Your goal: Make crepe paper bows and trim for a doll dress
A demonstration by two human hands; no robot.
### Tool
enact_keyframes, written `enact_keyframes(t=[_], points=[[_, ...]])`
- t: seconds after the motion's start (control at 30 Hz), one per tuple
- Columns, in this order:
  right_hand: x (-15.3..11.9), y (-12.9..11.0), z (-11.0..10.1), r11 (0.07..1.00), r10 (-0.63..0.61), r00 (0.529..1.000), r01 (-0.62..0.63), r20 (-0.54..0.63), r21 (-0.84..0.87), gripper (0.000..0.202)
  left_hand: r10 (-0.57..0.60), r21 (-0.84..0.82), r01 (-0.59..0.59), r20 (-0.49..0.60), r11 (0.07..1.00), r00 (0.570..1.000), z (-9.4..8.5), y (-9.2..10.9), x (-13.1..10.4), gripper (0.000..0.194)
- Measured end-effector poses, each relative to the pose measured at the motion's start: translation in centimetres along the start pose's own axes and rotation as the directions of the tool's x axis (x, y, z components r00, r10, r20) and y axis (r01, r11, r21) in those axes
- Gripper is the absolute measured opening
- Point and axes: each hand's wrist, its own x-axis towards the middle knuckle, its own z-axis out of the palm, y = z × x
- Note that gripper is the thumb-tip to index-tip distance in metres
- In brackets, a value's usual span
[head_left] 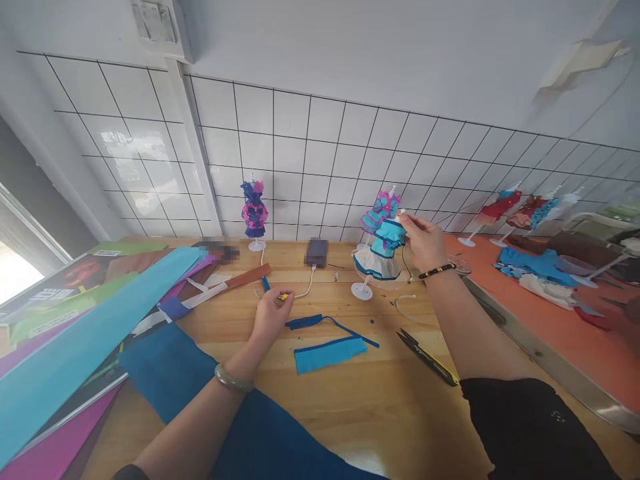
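Observation:
My right hand [425,243] pinches the top of a small dress form [390,240] dressed in light blue ruffles and a white skirt with a dark blue hem. Its white round base [361,291] stands tilted on the wooden table. My left hand [274,310] is closed on a small yellow thing [285,297], beside a white cable. Just right of that hand lie a dark blue strip [306,323] and a light blue piece with a dark blue edge [330,355]. Dark blue material [170,363] runs under my left forearm.
Coloured sheets [100,320] cover the table's left side. A purple-dressed form [255,212] stands near the tiled wall. A yellow-black cutter [427,357] lies right of centre. More dressed forms [500,207] stand on the orange surface [505,307] at right.

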Motion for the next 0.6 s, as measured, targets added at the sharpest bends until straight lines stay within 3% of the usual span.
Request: enact_keyframes(t=[0.13,0.33,0.6], points=[[0.1,-0.5,-0.4,0.997,-0.007,1.0,0.005,-0.023,-0.072,0.045,0.012,-0.017,-0.012,0.014,1.0,1.0,0.1,0.0,-0.1,0.024],[-0.3,-2.0,-0.5,0.978,-0.094,0.995,0.098,0.033,-0.182,0.028,0.011,-0.025,-0.011,0.006,1.0,1.0,0.0,0.1,0.0,0.023],[-0.1,-2.5,-0.8,0.962,-0.024,0.999,0.035,0.043,-0.272,0.032,-0.02,-0.042,0.019,-0.011,0.999,1.0,-0.1,0.3,0.3,0.023]])
